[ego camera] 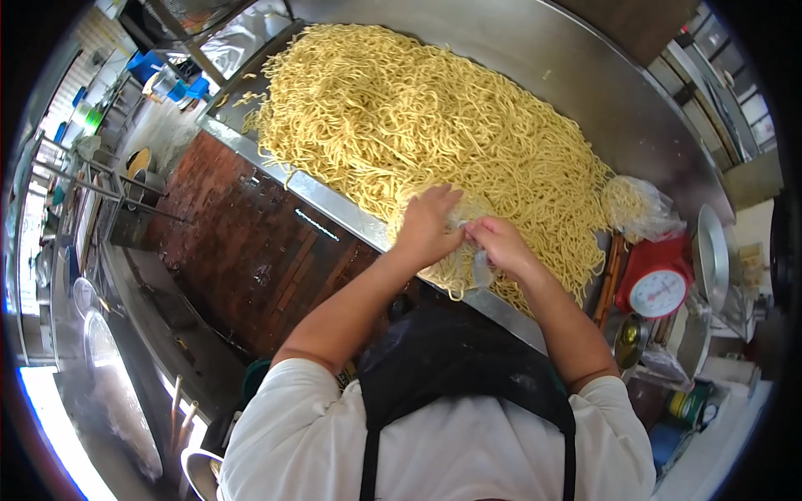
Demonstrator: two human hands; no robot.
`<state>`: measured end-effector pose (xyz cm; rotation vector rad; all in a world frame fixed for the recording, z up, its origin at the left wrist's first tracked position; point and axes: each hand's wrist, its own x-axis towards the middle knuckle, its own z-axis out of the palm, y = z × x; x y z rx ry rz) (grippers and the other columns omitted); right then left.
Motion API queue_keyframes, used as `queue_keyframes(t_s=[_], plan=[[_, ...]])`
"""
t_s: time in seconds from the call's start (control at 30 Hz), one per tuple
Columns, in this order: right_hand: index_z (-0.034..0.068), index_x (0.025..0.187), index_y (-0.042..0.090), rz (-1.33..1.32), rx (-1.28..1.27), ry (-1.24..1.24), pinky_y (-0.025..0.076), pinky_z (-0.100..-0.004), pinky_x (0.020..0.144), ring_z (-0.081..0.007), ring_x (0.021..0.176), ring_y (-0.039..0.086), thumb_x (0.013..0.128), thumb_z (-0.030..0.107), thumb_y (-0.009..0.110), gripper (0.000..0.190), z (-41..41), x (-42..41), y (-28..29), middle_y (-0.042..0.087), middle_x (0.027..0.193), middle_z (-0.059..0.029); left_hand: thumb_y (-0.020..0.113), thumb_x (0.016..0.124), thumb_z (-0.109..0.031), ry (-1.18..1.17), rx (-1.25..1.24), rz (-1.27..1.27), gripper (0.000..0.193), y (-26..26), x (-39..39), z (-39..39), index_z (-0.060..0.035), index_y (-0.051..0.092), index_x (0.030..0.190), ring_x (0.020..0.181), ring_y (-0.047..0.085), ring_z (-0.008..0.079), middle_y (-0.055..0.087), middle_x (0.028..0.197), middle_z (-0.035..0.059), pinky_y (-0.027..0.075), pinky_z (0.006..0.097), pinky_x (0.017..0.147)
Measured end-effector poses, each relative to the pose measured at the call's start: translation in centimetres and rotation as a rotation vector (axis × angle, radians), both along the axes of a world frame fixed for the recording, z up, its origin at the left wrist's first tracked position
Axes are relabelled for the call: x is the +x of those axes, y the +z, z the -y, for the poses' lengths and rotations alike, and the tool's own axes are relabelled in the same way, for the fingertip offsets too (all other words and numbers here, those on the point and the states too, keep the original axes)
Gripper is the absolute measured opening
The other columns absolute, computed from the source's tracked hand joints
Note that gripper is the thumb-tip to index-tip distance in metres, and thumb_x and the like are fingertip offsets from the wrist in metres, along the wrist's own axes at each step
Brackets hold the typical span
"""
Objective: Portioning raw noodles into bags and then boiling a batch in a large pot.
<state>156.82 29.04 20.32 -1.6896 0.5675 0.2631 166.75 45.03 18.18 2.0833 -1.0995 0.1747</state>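
A large heap of yellow noodles (426,113) fills much of a stainless-steel table with raised sides (332,200). At its near edge, a clear plastic bag of noodles (442,275) sits under my hands. My left hand (429,222) lies over the bag with its fingers spread, the thumb near the bag's top. My right hand (498,241) pinches the gathered plastic between thumb and fingers, close to my left thumb. Another clear bag with noodles (633,203) rests at the right end of the heap.
A red dial scale (656,282) stands right of the table, beside a metal pan (712,257). A steaming wok (116,388) is at lower left. Wet reddish floor tiles (250,250) show left of the table. Metal racks (113,181) and pots (147,185) stand farther left.
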Motion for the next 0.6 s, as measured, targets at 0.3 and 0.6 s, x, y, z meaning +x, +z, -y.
queue_keyframes(t_s=[0.3,0.6], plan=[[-0.003,0.092,0.061,0.279,-0.296,0.285,0.049,-0.0432,0.066,-0.0337,0.07,0.062,0.098,0.03,0.051,0.035,-4.9,-2.2,2.9,0.064,0.077,-0.0172,0.07,0.088,-0.034,-0.145,0.348,-1.219,0.035,3.2,2.4,0.1,-0.0002,0.067,0.078,0.055,0.061,0.0152,0.064,0.066,0.0045,0.047,0.0278,0.048],[0.001,0.084,0.063,0.863,-1.223,0.046,0.046,-0.0501,0.074,-0.0381,0.08,0.058,0.092,0.028,0.061,0.028,-0.1,-1.0,-0.9,0.062,0.086,-0.0151,0.066,0.08,-0.014,-0.344,0.365,0.388,0.008,2.9,2.1,1.0,-0.0106,0.064,0.086,0.078,0.063,0.0282,0.062,0.082,0.0071,0.053,0.0414,0.067]])
